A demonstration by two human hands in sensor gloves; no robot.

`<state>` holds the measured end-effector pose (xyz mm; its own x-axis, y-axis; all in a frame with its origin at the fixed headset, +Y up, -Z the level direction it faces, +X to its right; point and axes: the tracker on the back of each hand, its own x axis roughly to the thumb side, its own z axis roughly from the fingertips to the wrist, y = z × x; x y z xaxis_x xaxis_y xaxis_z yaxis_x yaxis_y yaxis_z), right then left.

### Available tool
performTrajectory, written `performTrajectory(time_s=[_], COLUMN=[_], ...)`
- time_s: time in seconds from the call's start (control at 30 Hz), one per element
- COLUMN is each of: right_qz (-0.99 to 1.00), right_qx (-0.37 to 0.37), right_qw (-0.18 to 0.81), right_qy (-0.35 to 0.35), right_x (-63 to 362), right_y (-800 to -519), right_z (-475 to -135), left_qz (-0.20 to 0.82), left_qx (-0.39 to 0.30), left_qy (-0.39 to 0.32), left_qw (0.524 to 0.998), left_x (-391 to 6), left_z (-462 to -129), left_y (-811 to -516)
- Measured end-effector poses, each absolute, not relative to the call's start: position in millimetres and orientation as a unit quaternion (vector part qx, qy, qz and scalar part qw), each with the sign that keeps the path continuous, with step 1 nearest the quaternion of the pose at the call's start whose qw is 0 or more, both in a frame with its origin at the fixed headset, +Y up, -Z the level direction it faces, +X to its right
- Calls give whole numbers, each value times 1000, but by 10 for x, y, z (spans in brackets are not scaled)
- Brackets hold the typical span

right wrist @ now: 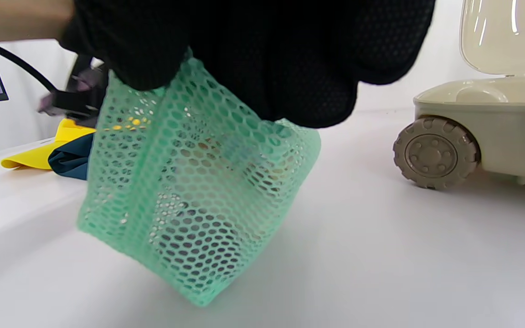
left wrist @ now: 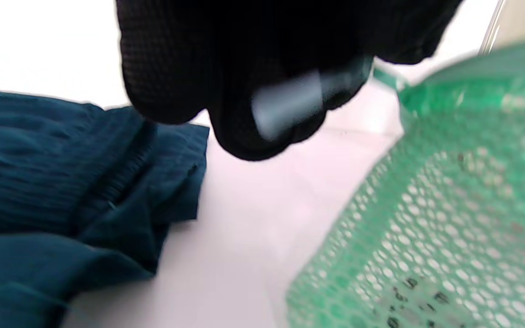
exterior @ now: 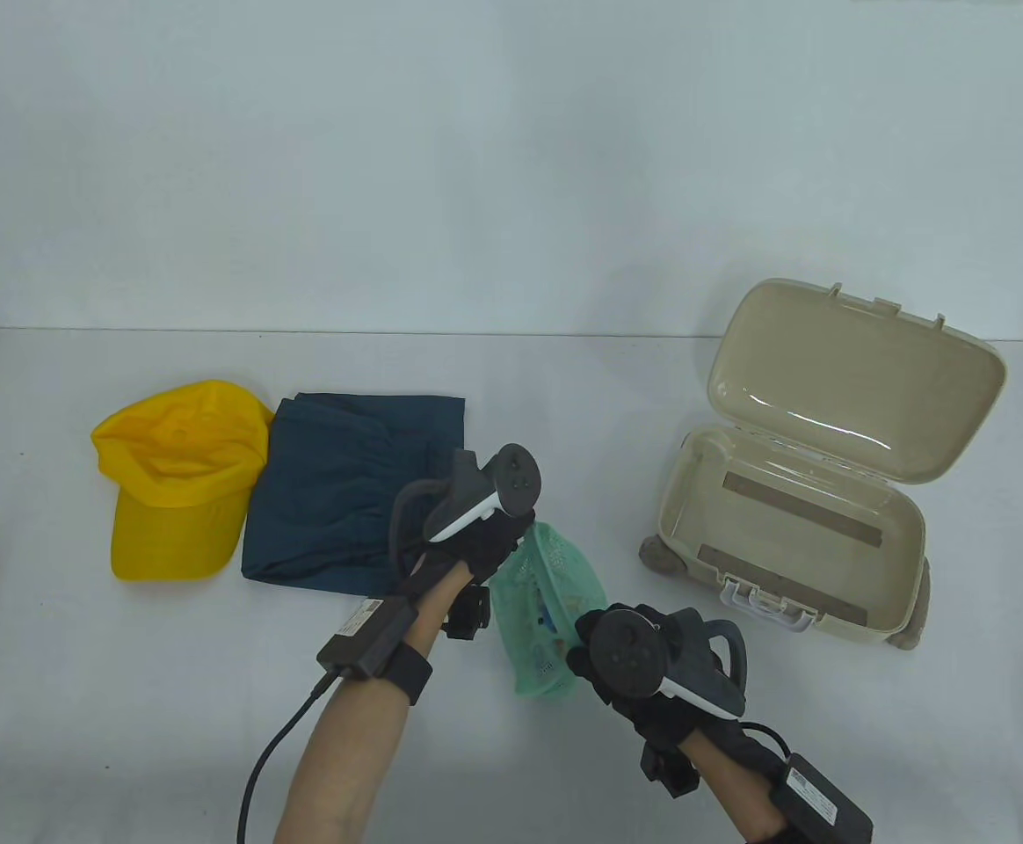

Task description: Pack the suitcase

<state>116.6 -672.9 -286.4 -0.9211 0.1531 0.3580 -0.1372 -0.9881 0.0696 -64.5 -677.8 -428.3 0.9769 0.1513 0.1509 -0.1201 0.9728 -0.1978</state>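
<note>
1. Table view: the green mesh pouch of small items is held between both hands above the white worktop, left of the open beige hard-shell suitcase.
2. The right hand grips its near end, seemingly bearing the weight.
3. The left hand pinches the far top edge, probably steadying it.
4. The folded navy garment and yellow fabric cap lie farther left, apparently awaiting packing.

On the worktop, cap far left, trousers beside it, mesh bag mid-front, suitcase right.
</note>
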Motion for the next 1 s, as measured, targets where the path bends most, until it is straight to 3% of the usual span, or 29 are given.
performTrajectory(time_s=[0.33,0.53,0.67,0.8,1.0], right_qz=[976,975,980,984,991], right_qx=[197,188,165,139,82], right_qw=[85,114,113,104,102], right_qy=[44,17,-16,-40,-26], right_x=[1185,1247,1269,1310,1452], right_y=[-6714,-6635,-6602,-6563,-6508], right_z=[-2865,-2847,-2834,-2860,-3034], left_qz=[91,103,65,90,83], left_qx=[1,28,37,8,13], left_qy=[-150,-186,-177,-169,-175], left_qw=[984,977,981,981,981], left_x=[-1297,-1544,-1657,-1707,-1692], left_z=[-3333,-2817,-2711,-2735,-2717], left_y=[-6306,-6341,-6489,-6631,-6638])
